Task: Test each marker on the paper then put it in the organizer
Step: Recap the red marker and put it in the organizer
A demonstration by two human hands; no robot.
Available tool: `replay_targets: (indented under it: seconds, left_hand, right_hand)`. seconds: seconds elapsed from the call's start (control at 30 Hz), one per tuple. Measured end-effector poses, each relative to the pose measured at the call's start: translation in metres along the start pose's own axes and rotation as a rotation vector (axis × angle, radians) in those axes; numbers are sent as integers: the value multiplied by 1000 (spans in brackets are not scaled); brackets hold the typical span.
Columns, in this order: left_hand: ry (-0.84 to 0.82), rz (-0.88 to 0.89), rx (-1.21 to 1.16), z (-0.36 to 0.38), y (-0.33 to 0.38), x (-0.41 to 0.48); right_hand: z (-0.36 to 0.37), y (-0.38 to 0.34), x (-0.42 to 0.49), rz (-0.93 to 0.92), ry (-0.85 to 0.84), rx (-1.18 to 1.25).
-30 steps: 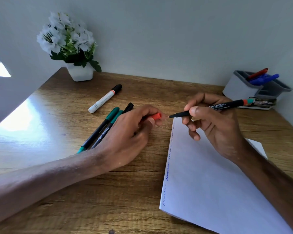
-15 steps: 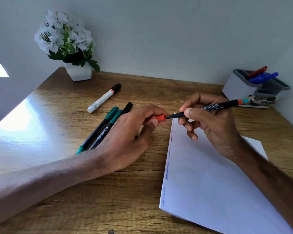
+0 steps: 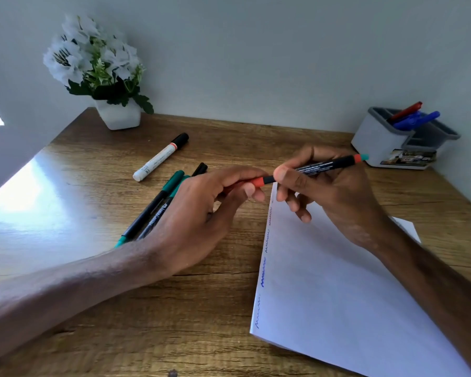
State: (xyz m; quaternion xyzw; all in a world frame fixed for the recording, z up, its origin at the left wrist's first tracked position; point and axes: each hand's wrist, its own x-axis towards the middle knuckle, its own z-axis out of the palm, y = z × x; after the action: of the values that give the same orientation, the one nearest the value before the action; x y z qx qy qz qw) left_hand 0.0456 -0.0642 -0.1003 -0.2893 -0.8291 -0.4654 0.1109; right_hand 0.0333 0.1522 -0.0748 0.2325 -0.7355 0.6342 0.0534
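My right hand (image 3: 335, 197) grips a black marker (image 3: 326, 165) with an orange band at its tail, held level above the top left corner of the white paper (image 3: 337, 289). My left hand (image 3: 201, 213) pinches the marker's orange cap (image 3: 256, 182), which now sits on the marker's tip. Scribbled test lines run down the paper's left edge. The grey and white organizer (image 3: 378, 142) stands at the far right and holds a red and blue markers. Under my left hand lie green-capped markers (image 3: 158, 208) and a black one (image 3: 200, 168). A white marker (image 3: 161, 157) lies further back.
A white pot of white flowers (image 3: 119, 112) stands at the back left corner of the wooden desk (image 3: 65, 213). Walls close in behind and on the right. Bright glare falls on the desk's left side.
The cap in my left hand and the marker in my right hand came together; the bare tip seen earlier is now covered by the cap.
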Motion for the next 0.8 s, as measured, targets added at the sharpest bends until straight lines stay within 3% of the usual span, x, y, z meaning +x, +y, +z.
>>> replay_targets:
  seconds: [0.4, 0.57, 0.73, 0.8]
  left_hand:
    - [-94, -67, -490, 4, -3, 8]
    - [-93, -103, -392, 5, 1, 11]
    - [101, -162, -222, 5, 2, 7]
    - [183, -172, -250, 4, 6, 11]
  right_hand:
    - [2, 5, 0, 3, -66, 5]
    - [-13, 1, 4, 32, -66, -45]
    - [-34, -5, 4, 123, 65, 42]
    - [-42, -7, 5, 68, 78, -116]
